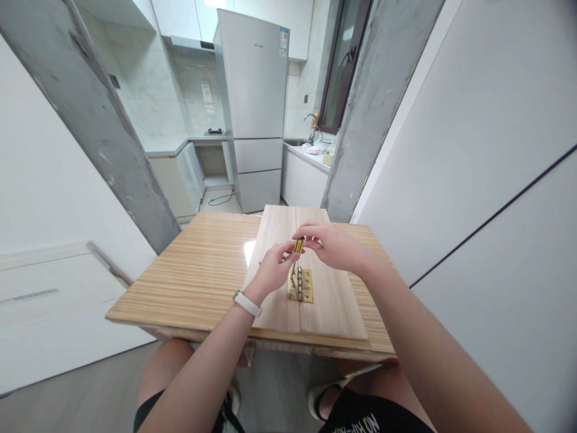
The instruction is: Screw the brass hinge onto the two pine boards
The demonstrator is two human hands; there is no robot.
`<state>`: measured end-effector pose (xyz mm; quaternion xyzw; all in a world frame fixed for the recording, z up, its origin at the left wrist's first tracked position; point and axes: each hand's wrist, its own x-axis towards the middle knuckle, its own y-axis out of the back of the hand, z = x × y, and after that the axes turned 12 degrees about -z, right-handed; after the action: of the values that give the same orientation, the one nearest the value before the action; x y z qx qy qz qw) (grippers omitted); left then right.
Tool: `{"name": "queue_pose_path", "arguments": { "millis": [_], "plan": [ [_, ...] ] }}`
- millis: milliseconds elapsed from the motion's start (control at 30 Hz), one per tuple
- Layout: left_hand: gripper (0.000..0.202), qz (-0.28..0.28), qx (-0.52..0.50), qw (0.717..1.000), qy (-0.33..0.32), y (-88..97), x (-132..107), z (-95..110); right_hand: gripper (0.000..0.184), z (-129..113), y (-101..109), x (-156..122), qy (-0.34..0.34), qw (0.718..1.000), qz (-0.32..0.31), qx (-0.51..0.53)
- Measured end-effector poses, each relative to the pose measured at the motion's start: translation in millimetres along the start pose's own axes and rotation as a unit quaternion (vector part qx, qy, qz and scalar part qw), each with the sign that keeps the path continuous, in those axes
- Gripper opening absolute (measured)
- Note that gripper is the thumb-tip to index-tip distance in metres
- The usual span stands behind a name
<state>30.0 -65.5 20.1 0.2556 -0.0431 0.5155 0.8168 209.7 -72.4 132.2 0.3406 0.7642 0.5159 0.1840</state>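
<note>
A screwdriver (299, 245) with a yellow and black handle stands nearly upright over the boards, its shaft pointing down at a brass hinge (308, 285). My left hand (273, 267), with a pale watch band at the wrist, pinches the handle from the left. From the right, my right hand (331, 245) curls its fingers round the handle's upper end. The hinge lies across the seam between two light wooden boards (331, 313) set side by side. Several small screws or holes show on its leaves. The screwdriver's tip is too small to make out.
The boards lie on a striped wooden table (198, 264) with a rounded left edge. White panels (487, 138) rise close on the right. Beyond the table stand a grey fridge (255, 78) and a sink counter with a faucet (311, 123). My knees are below the table's front edge.
</note>
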Motion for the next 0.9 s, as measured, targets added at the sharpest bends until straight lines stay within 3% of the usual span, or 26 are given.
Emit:
{"name": "queue_pose_path", "arguments": {
  "millis": [300, 467, 700, 900],
  "plan": [
    [0.029, -0.032, -0.056, 0.998, -0.015, -1.4, -0.6, 2.5, 0.025, 3.8, -7.5, 8.5, -0.014, 0.997, 0.023, -0.066],
    [0.036, -0.014, -0.069, 0.997, -0.009, -4.6, -2.5, -1.5, 0.021, 6.2, -7.7, 9.8, -0.035, 0.995, 0.015, -0.093],
    [0.046, 0.037, 0.025, 0.999, 0.013, -6.0, -7.5, -6.4, 0.017, 3.8, -11.1, 10.0, -0.081, 0.981, 0.022, -0.173],
    [0.033, 0.069, 0.074, 0.995, 0.003, -8.2, -9.0, 5.8, 0.03, -0.4, -14.8, 11.5, -0.108, 0.968, 0.03, -0.224]
  ]
}}
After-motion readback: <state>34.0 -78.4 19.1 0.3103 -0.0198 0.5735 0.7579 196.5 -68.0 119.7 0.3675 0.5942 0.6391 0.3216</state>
